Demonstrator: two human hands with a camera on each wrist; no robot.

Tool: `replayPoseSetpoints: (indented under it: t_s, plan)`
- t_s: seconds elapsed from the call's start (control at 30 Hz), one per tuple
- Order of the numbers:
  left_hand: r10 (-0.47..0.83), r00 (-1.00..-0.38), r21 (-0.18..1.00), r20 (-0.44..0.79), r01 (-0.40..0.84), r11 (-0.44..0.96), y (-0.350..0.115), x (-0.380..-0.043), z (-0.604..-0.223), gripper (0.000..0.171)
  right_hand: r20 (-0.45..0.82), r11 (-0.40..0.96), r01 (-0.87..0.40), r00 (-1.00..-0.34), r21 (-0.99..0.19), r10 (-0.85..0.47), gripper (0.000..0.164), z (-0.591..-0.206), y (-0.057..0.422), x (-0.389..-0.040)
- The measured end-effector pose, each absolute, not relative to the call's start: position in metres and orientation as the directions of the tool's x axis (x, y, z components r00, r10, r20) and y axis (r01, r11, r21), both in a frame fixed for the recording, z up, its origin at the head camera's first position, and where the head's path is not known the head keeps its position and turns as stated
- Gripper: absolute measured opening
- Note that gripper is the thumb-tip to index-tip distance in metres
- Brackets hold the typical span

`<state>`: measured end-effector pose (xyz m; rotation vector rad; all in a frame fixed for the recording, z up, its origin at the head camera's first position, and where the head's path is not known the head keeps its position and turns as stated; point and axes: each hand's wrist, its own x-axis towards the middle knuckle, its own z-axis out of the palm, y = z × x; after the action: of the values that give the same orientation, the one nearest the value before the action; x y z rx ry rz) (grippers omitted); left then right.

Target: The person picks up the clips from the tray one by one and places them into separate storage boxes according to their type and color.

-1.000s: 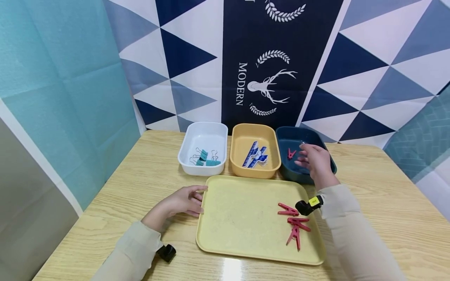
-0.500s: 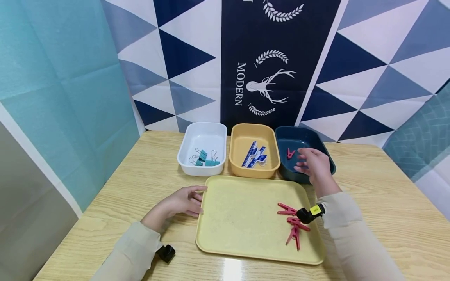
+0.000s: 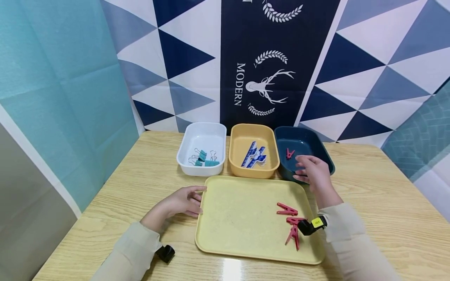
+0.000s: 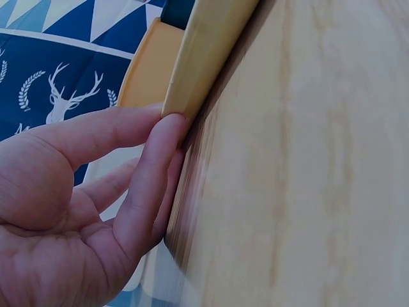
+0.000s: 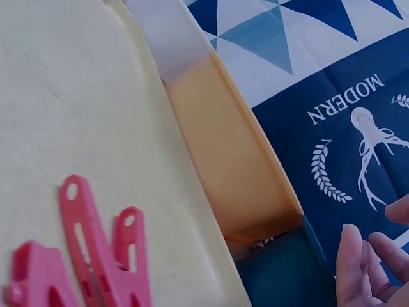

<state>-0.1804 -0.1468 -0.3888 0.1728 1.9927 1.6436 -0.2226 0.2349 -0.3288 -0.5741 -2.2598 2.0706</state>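
Observation:
My left hand (image 3: 181, 201) rests its fingertips against the left rim of the pale yellow tray (image 3: 242, 218); the left wrist view shows fingertips on the rim. Above the front of the dark blue bin (image 3: 311, 141) hovers my right hand (image 3: 314, 173), fingers loosely bent and holding nothing. One red clothespin (image 3: 290, 153) lies in that bin, left of the hand. Several more red clothespins (image 3: 287, 209) sit on the tray's right side, partly covered by the right wrist camera in the head view. Pink-looking clothespins (image 5: 89, 236) appear close up in the right wrist view.
The white bin (image 3: 204, 134) holds several teal binder clips (image 3: 212, 163). Beside it, the orange-yellow bin (image 3: 253, 130) contains blue-and-white clips (image 3: 258, 158). All three bins stand in a row behind the tray on the wooden table (image 3: 140, 183), before a patterned cloth.
My right hand has drawn back slightly toward the tray, over the blue bin's front. The left hand stays at the tray rim, and the clothespins have not moved.

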Motion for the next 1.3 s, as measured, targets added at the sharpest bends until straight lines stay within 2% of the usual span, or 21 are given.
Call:
replayPoseSetpoints:
  t_s: [0.17,0.47,0.73,1.13,1.3]
  plan:
    - [0.429,-0.841,0.938,-0.330,-0.241,0.248,-0.147,-0.180,-0.389,0.075,-0.219,0.084,0.252,-0.933,-0.964,0.284,0.025,-0.331,0.233,-0.217]
    - [0.427,-0.841,0.937,-0.330,-0.239,0.254,-0.146,-0.181,-0.390,0.075,-0.189,0.174,0.232,-0.954,-0.957,0.234,0.042,-0.336,0.231,-0.204]
    - [0.421,-0.842,0.934,-0.337,-0.243,0.261,-0.146,-0.181,-0.389,0.074,-0.172,0.235,0.214,-0.968,-0.948,0.184,0.045,-0.341,0.234,-0.195]
    - [0.419,-0.846,0.936,-0.328,-0.233,0.262,-0.146,-0.180,-0.388,0.074,-0.244,0.305,0.262,-0.965,-0.916,0.097,0.050,-0.354,0.234,-0.183]
    - [0.422,-0.846,0.937,-0.326,-0.232,0.259,-0.146,-0.180,-0.389,0.074,-0.221,0.393,0.229,-0.973,-0.890,0.066,0.050,-0.358,0.233,-0.177]
